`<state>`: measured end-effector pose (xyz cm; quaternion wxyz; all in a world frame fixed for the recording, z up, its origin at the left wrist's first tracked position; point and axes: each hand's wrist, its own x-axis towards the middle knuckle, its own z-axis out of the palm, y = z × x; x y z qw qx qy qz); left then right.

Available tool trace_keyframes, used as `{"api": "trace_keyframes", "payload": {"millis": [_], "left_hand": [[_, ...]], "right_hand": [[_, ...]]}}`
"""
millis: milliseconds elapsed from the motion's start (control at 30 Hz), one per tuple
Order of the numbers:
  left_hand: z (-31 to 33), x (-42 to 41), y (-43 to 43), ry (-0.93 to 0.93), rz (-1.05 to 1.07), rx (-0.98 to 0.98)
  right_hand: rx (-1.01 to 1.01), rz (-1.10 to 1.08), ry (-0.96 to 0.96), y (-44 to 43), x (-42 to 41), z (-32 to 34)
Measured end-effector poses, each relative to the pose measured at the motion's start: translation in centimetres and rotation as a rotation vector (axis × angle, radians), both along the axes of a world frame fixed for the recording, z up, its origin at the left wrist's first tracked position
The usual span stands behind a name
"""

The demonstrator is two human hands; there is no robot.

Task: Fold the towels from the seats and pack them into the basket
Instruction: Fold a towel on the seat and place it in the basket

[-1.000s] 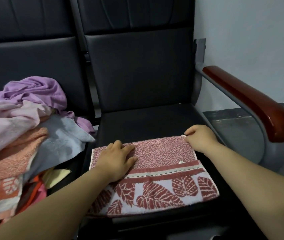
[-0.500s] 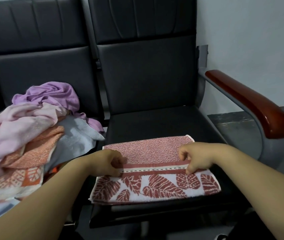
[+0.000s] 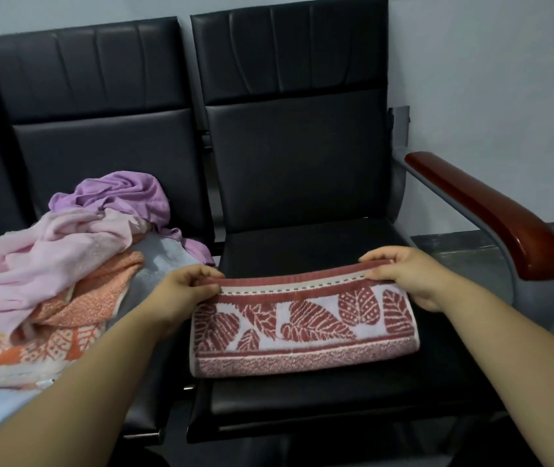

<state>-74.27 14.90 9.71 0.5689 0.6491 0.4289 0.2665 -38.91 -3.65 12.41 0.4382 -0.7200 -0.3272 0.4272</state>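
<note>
1. The red-and-white leaf-patterned terry towel [image 3: 302, 325] lies partly folded on the black padded seat [image 3: 302, 244], with its far edge raised off the cushion.
2. The left hand [image 3: 181, 291] pinches that edge at its left end, thumb and fingers curled onto the cloth. The right hand [image 3: 407, 274] pinches the right end in the same way.
3. The step in hand looks like the next fold, bringing the raised edge over toward the near hem.
4. To do it well, move both ends level and keep a light tension between the hands so the middle does not sag.
5. Lay edge on edge, then press the fold flat before letting go.
6. A heap of unfolded purple, pink, orange and pale blue towels [image 3: 66, 264] sits on the neighbouring seat to the left. No basket is in view.
</note>
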Motion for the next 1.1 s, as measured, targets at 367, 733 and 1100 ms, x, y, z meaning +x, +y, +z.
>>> {"api": "trace_keyframes", "payload": {"millis": [367,733,1100], "left_hand": [[-3.2,5.5,2.1,0.648,0.148,0.585],[-3.3,10.6,-6.1,0.730,-0.581,0.607],[-3.7,11.2,-4.1,0.769,-0.285,0.530]], "right_hand": [[-0.104,-0.056,-0.456,5.7,0.7,-3.7],[-0.237,0.451,-0.806,4.9,-1.8,-3.4],[-0.126,0.472,-0.738,1.2,-4.7,-5.7]]}}
